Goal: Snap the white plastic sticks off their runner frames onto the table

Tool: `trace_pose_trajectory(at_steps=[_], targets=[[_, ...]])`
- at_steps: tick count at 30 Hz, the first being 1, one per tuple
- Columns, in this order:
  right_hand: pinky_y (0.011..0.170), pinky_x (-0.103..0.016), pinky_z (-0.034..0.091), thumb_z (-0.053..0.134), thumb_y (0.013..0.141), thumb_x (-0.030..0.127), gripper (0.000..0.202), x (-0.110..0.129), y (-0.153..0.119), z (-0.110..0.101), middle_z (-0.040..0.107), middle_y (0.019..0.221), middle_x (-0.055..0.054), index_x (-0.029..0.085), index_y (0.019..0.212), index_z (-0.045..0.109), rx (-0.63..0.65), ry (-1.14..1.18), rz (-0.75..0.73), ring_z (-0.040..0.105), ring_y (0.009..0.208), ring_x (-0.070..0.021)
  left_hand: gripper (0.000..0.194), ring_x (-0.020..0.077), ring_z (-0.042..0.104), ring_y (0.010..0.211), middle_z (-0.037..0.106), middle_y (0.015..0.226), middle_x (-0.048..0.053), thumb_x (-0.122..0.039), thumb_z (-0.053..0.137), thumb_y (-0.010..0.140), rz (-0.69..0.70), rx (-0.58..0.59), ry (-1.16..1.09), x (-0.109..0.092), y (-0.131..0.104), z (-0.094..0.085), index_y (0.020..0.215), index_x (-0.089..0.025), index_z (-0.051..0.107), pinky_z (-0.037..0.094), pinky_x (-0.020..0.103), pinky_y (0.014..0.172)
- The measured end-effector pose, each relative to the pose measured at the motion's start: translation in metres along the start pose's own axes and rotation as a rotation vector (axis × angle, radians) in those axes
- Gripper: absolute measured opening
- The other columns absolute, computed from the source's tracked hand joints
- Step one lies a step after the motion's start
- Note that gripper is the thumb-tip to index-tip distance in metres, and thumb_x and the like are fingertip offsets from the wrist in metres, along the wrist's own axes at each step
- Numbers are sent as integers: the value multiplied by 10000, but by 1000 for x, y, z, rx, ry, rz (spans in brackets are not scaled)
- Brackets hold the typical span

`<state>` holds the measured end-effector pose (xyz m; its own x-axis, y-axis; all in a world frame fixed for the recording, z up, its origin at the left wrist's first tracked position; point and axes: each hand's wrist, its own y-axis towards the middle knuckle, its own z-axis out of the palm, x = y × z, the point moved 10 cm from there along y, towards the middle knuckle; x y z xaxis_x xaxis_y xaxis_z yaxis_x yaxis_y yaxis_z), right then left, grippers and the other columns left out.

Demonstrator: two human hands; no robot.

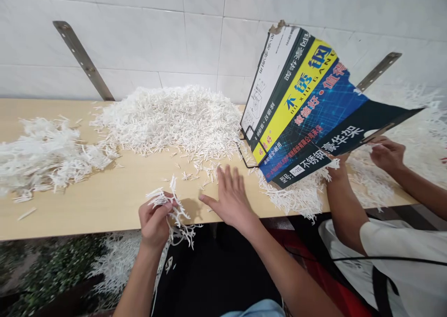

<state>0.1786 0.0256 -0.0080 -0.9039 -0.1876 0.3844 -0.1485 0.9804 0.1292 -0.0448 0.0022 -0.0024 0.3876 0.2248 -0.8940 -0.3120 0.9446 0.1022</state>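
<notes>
My left hand [154,220] is closed in a pinch on a white branched plastic sprig [179,217], whose thin forked ends hang past the table's front edge. Beside it on the right, my right hand [232,198] lies palm down with its fingers spread, near a few loose white pieces [209,171] on the wooden table [139,177]. Beyond both hands rises a big heap of short white pieces [174,119]. A looser pile of white branched sprigs [45,154] lies at the left.
A printed cardboard divider [300,107] with a black wire stand [247,156] is propped up to the right. Past it, a co-worker's hands [387,154] work among more white pieces [296,196]. Metal brackets [84,61] are on the tiled wall. White sprigs [115,256] hang below the table edge.
</notes>
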Motion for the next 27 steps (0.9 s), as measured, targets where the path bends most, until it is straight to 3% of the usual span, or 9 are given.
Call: trace_pose_trajectory(at_steps=[3,6,9,13,16,19,21,25,27], targets=[[1284,-626,19,345,968,821,1006,40,60,11,-54,1752,-109,197,1705,65,79,24,-197,-138,1607,-371,131,147,598,558,647,615,35,-268,761,619,-20,-37,16,1,10,-11,597,-147,713,451,232,499],[1298,-588,35,244,1047,726,838,70,104,-6,-119,1747,-65,223,1702,105,65,92,-359,-147,1614,-308,132,132,586,543,654,614,26,-273,759,626,-86,-57,-7,11,15,-13,632,-147,721,450,221,503],[1306,-563,14,364,1055,681,756,97,93,-27,-41,1758,-10,304,1687,191,67,139,-625,-64,1627,-295,143,124,571,530,640,588,19,-283,756,632,-106,-60,-19,14,15,-11,631,-147,712,437,213,499],[1297,-571,-53,570,1006,614,698,115,52,5,154,1744,25,398,1630,343,319,-28,-952,81,1625,-300,167,128,550,525,630,585,16,-309,735,647,-132,-51,-13,19,11,-11,612,-151,689,426,223,496],[1288,-586,-72,451,1072,561,552,108,93,26,182,1733,51,443,1606,372,329,-145,-915,123,1622,-273,193,133,537,559,632,619,22,-329,731,687,-128,32,86,25,10,-7,634,-147,695,412,232,520],[1264,-646,-92,454,1080,503,503,96,165,10,201,1732,34,392,1571,464,152,-213,-753,75,1625,-316,223,140,519,607,610,645,18,-354,699,755,-124,123,269,28,12,-1,674,-146,695,394,242,561],[1256,-669,-78,450,1085,468,488,94,183,-10,208,1733,5,344,1553,504,69,-171,-735,85,1622,-332,246,131,474,594,554,612,-1,-362,664,775,-135,140,422,28,17,4,646,-153,651,357,241,560],[1271,-624,67,369,1108,431,471,79,145,-54,373,1677,-57,293,1519,553,-176,172,-651,256,1576,-318,263,111,380,565,395,547,-37,-358,571,768,-156,224,651,23,22,26,584,-180,511,266,234,543],[1208,-556,291,361,1109,400,454,67,110,-62,608,1479,-98,259,1471,597,-236,378,-635,487,1414,-297,259,103,347,552,352,538,-45,-354,529,773,-169,266,713,24,26,37,582,-189,474,237,235,537]])
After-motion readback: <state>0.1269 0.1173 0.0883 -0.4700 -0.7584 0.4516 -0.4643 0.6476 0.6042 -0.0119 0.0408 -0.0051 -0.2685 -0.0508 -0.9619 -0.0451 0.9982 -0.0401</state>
